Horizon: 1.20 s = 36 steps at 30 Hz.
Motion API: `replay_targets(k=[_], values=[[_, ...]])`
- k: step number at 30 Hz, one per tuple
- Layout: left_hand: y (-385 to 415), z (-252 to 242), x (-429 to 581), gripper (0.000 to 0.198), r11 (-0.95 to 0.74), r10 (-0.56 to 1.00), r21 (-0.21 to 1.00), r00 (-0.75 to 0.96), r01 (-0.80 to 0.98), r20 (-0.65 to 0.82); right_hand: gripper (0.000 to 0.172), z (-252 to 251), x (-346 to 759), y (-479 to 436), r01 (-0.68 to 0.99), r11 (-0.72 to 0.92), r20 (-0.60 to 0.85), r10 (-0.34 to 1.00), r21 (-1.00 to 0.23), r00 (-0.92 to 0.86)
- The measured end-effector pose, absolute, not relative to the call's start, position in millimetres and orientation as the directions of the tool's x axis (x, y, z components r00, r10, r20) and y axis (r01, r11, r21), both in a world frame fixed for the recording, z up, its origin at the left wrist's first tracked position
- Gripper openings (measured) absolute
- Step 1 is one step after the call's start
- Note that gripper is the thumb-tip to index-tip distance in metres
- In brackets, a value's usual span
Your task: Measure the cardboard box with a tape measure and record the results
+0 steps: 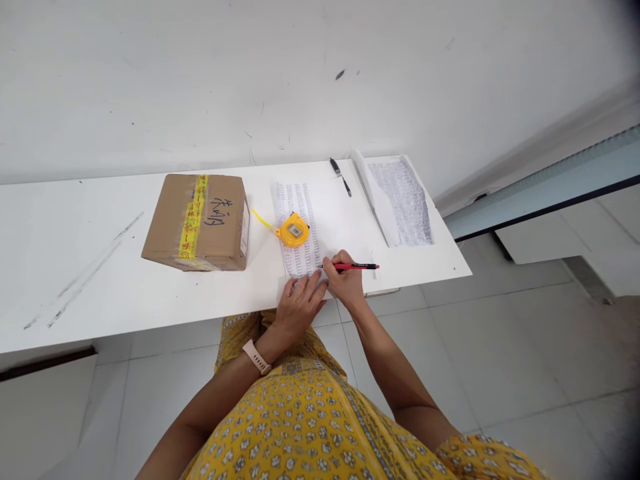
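Observation:
A red pen (357,266) with a black grip is pinched in my right hand (345,279), its tip on a sheet of paper (327,213) covered with columns of handwriting. My left hand (299,303) lies flat with fingers stretched over the sheet's near edge, close to the pen tip. On the paper rests a yellow tape measure (294,231), a short piece of its yellow strap or tape pointing toward the box. Left of it stands a taped cardboard box (197,220) with dark handwriting on its top.
A black pen (341,177) lies at the back of the white table (100,253), near the wall. Farther right, a writing pad (400,200) with a densely written page is folded open. A glass panel (550,180) stands beyond the table's right end.

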<state>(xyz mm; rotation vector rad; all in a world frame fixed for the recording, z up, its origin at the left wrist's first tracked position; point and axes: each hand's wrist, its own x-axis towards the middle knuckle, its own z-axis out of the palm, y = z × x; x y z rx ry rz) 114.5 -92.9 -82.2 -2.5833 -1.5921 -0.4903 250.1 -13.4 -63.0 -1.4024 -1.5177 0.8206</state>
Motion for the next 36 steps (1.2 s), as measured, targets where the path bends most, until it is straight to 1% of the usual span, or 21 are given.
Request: replay_targets(k=[4,11,14,18,28,36], values=[[-92.6,-82.0,114.4,0.039,-0.462,0.848,0.084,0.412,0.883,0.332,0.032,-61.3,249.5,-13.9,0.390,0.146,0.175,0.984,-0.909,0.039],[-92.9,-84.0,114.3,0.039,-0.453,0.858,0.072,0.413,0.888,0.307,0.033,-64.4,249.8,-13.2,0.376,0.152,0.180,0.983,-0.914,0.041],[-92.9,-83.1,114.4,0.038,-0.456,0.849,0.067,0.411,0.887,0.332,0.032,-64.2,249.6,-13.2,0.368,0.159,0.191,0.980,-0.916,0.052],[-92.6,-81.1,114.8,0.037,-0.458,0.841,0.072,0.405,0.886,0.359,0.031,-64.4,249.4,-12.9,0.383,0.161,0.198,0.978,-0.910,0.059],[-91.9,-82.0,114.8,0.037,-0.461,0.839,0.076,0.407,0.884,0.361,0.032,-62.8,250.0,-13.8,0.406,0.143,0.180,0.982,-0.903,0.055],[-91.6,-79.6,114.6,0.037,-0.462,0.835,0.072,0.407,0.884,0.370,0.031,-64.5,250.0,-13.5,0.400,0.162,0.206,0.976,-0.902,0.070]])
